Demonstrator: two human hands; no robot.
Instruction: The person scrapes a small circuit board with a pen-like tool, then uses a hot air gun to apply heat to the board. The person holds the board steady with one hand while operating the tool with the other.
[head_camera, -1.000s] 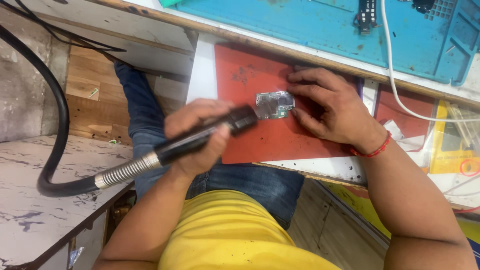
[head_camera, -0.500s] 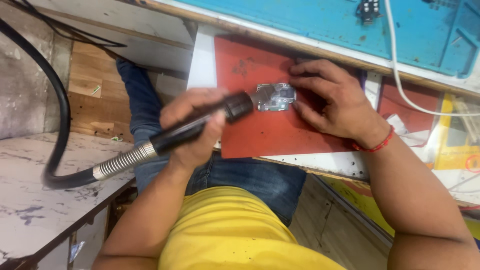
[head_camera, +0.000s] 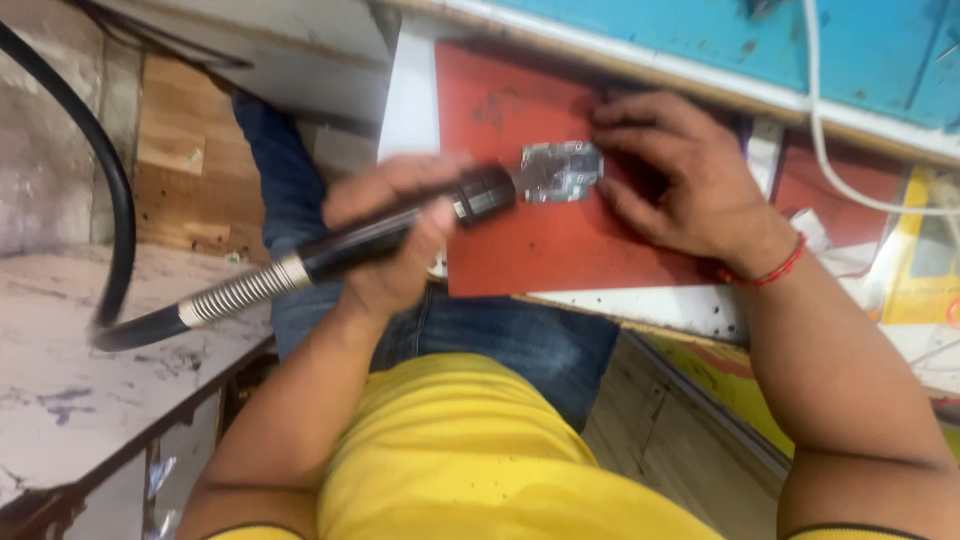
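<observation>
Head view, looking straight down past a yellow shirt (head_camera: 480, 460) and blue jeans (head_camera: 500, 340) to a work surface (head_camera: 640, 305) with a white front edge. On it lies a red mat (head_camera: 520, 240), and near the mat's middle sits a small circuit board (head_camera: 562, 172), grey-green with metal shielding, lying flat.

The left hand (head_camera: 395, 235) is wrapped around a black handpiece (head_camera: 400, 232), its grip closed on the barrel with the fingers curled over the top. The thick front end of the handpiece points right and reaches the left edge of the circuit board; whether the tip touches the board is too blurred to tell. Behind the hand, the handpiece runs into a ribbed metal spring collar (head_camera: 235, 292) and then a black hose (head_camera: 105, 200) that loops up and away to the left, over a worn white side table (head_camera: 80, 400).

The right hand (head_camera: 685, 185) rests on the mat just right of the board, palm down, fingertips pressed against the board's right edge and top corner; its grip pins the board rather than enclosing it. A red thread band (head_camera: 770, 270) circles the right wrist.

Beyond the mat lies a blue mat (head_camera: 700, 40), and a white cable (head_camera: 830, 160) crosses it and runs down to the right. A yellow object (head_camera: 920, 260) lies at the far right edge.
</observation>
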